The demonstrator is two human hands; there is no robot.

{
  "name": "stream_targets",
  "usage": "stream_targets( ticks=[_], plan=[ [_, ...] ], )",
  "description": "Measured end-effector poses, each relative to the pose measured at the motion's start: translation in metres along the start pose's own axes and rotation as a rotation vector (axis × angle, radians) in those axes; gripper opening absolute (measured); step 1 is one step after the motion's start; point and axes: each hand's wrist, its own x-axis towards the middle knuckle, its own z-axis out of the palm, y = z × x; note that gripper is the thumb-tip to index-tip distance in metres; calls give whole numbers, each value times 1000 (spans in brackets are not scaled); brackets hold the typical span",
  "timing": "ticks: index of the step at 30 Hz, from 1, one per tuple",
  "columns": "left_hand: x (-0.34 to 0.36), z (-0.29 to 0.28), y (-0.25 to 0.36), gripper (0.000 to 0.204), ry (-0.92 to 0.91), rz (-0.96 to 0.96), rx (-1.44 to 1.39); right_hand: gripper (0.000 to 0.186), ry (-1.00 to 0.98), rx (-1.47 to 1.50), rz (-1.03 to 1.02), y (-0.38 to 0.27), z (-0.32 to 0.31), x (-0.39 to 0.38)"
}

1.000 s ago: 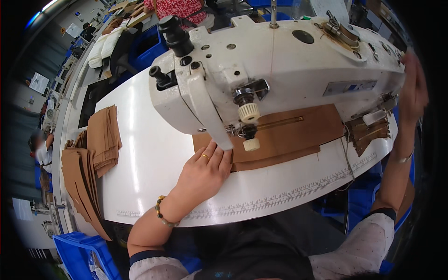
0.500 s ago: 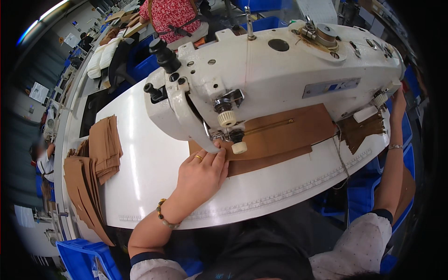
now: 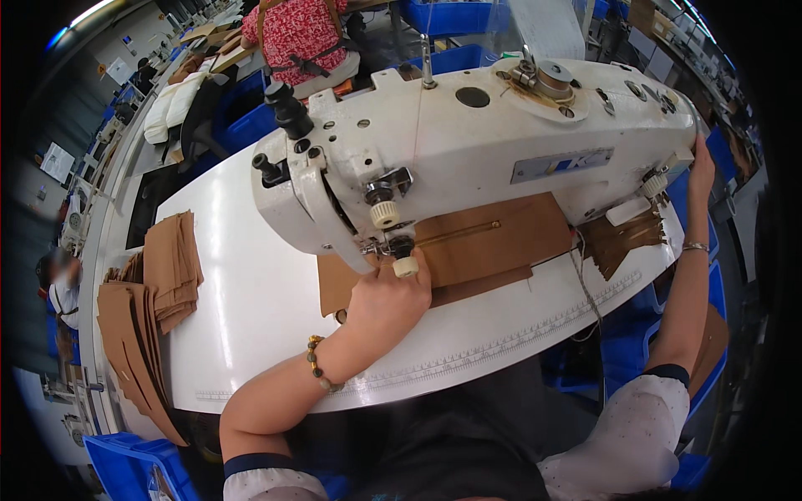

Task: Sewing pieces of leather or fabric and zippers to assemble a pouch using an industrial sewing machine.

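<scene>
A white sewing machine stands over a brown piece of leather-like material with a zipper-like strip along it. My left hand is at the needle end, over the piece, its fingers curled up under the lower tension knob, tips hidden, so what they grip is unclear. My right hand reaches the machine's far right end, fingers closed round the edge of the handwheel, which is mostly hidden. A dark brown bundle of strips lies by the machine's base, with a cord hanging nearby.
Stacked brown pieces lie at the white table's left. Blue bins stand low at left and right. A person in red patterned clothing sits beyond the machine; another person is at far left.
My left hand has moved rightward from the piece's left edge to the needle area, fingers more curled. My right hand has settled against the machine's right end. The view has shifted slightly.
</scene>
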Motion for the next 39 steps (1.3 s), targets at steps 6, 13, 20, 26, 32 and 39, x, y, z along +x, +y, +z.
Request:
stream_targets(
  ticks=[6, 13, 20, 26, 32, 39],
  plan=[
    [6, -8, -5, 37, 74, -62, -112, 40, 9, -87, -572, -156, -13, -92],
    [1, -46, -3, 40, 213, -80, -322, 32, -1307, 366, -1113, -246, 80, -338],
    [-18, -34, -4, 49, 229, -26, -335, 38, -981, -256, -919, -221, 132, -296],
    [-46, -14, -15, 47, 56, -19, -275, 45, -1564, -376, -721, -245, 74, -286],
    [-28, -29, -40, 49, -235, -135, -657, 49, -1830, 184, -836, -311, 44, -297],
    [-12, -39, -80, 28, -380, -130, -854, 38, -1434, -67, -863, -268, 134, -328]
  ],
)
